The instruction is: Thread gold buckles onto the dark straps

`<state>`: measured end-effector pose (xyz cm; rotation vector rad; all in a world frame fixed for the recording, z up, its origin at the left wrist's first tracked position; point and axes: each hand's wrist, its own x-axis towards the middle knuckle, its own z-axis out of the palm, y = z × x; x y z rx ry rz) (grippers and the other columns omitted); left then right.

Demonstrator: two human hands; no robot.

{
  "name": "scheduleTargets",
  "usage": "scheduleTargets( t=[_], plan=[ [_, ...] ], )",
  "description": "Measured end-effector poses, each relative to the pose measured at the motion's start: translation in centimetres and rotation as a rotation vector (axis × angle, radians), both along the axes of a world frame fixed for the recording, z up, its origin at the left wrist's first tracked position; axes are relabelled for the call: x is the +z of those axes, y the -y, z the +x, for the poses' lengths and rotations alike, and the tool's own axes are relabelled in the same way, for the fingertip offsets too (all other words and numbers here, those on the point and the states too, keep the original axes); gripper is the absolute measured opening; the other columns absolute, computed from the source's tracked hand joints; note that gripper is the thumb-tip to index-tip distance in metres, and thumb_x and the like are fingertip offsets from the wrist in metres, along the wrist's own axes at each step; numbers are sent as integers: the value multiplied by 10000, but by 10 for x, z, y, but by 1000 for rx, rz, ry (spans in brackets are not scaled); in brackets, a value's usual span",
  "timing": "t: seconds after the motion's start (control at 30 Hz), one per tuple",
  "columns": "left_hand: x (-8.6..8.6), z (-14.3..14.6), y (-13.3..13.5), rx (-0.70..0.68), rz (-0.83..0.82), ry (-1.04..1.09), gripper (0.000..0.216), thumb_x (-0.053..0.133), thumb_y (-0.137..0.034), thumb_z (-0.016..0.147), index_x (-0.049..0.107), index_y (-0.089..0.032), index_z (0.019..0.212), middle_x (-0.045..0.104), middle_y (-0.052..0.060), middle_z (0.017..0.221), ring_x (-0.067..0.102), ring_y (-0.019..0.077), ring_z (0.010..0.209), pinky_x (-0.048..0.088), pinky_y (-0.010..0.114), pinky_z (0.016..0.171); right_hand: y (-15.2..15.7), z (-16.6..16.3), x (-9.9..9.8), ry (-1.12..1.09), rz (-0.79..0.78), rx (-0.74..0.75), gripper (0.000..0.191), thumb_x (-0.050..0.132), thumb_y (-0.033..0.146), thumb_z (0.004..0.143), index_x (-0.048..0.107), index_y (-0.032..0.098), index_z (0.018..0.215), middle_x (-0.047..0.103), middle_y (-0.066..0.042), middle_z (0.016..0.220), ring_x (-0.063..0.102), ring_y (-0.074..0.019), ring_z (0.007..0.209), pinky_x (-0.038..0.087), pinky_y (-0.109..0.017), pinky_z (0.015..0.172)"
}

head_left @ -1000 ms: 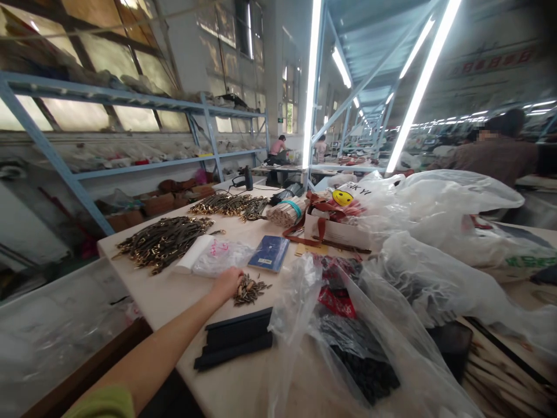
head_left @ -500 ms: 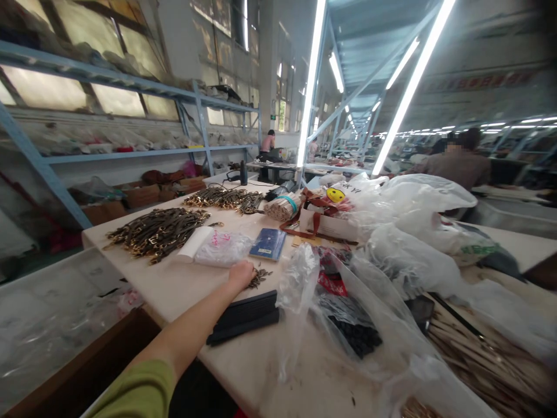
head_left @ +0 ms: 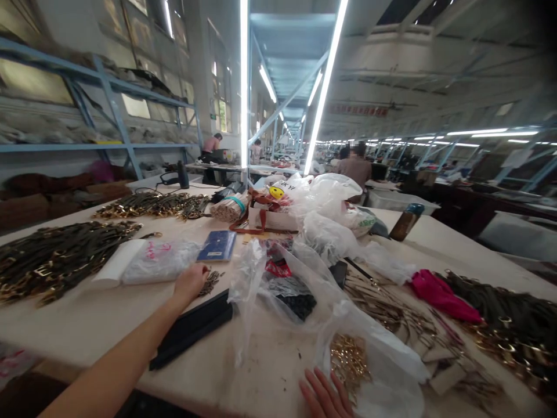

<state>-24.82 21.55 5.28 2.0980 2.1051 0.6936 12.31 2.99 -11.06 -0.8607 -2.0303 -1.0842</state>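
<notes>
My left hand (head_left: 190,283) is at the edge of a small pile of short dark pieces (head_left: 212,283), fingers curled together at their tips. Whatever lies between those fingertips is too small to make out. Just in front of the wrist are stacked black strips (head_left: 194,328). My right hand (head_left: 326,396) lies at the bottom edge of the view, fingers stretched and apart, holding nothing. It is beside an open clear bag (head_left: 389,371) of small gold-coloured metal fittings (head_left: 349,361). Another clear bag (head_left: 243,284) with black pieces (head_left: 300,303) stands between the hands.
Dark straps with gold buckles (head_left: 65,252) are heaped at the left. A plastic-wrapped packet (head_left: 161,261) and a blue booklet (head_left: 217,245) lie beyond my left hand. Brown straps (head_left: 391,313), pink cloth (head_left: 444,295) and a bottle (head_left: 407,222) are at the right.
The view has swung right, bringing more of the table's right side into sight. My right hand has come into view by the gold fittings. My left hand stays at the small pile.
</notes>
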Motion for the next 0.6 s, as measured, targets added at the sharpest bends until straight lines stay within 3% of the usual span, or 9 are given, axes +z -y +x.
scheduleTargets(
  t=[0.1, 0.17, 0.23, 0.33, 0.43, 0.6],
  plan=[
    [14, 35, 44, -133, -4, 170, 273, 381, -320, 865, 528, -126, 989, 632, 81, 890, 602, 182, 798, 456, 299, 729, 12, -3, 5, -219, -114, 25, 304, 403, 380, 862, 623, 238, 1018, 696, -40, 943, 629, -202, 910, 391, -363, 935],
    [17, 70, 87, -271, -76, 310, 289, 426, -396, 832, 551, -161, 945, 636, 24, 827, 595, 144, 722, 463, 249, 669, 22, -10, 21, -415, -285, 25, 335, 509, 369, 812, 569, 224, 1107, 674, -71, 984, 622, -214, 917, 464, -328, 820],
    [17, 111, 131, -488, -330, 783, 321, 561, -415, 739, 577, -146, 914, 630, 27, 817, 574, 147, 715, 451, 253, 663, 31, -21, 51, -672, -485, 56, 362, 542, 300, 802, 526, 207, 1151, 653, -81, 969, 623, -192, 851, 498, -289, 725],
    [16, 162, 179, -560, -570, 1140, 317, 683, -375, 633, 599, -138, 826, 602, 5, 739, 525, 118, 667, 423, 241, 662, 38, -36, 102, -1072, -799, 178, 303, 500, 320, 830, 542, 190, 1101, 624, -59, 869, 595, -156, 724, 502, -260, 620],
    [12, 190, 196, -584, -636, 1206, 308, 702, -379, 621, 596, -132, 773, 557, -18, 658, 478, 100, 628, 396, 225, 632, 40, -40, 132, -1258, -998, 317, 222, 524, 343, 818, 591, 182, 956, 603, -33, 804, 574, -145, 712, 484, -251, 625],
    [3, 207, 198, -587, -677, 1107, 378, 652, -480, 638, 588, -132, 772, 536, -19, 638, 462, 101, 568, 388, 230, 561, 52, -32, 129, -1416, -1018, 289, 176, 536, 349, 811, 584, 185, 849, 580, -3, 737, 541, -128, 685, 447, -246, 633]
  ],
)
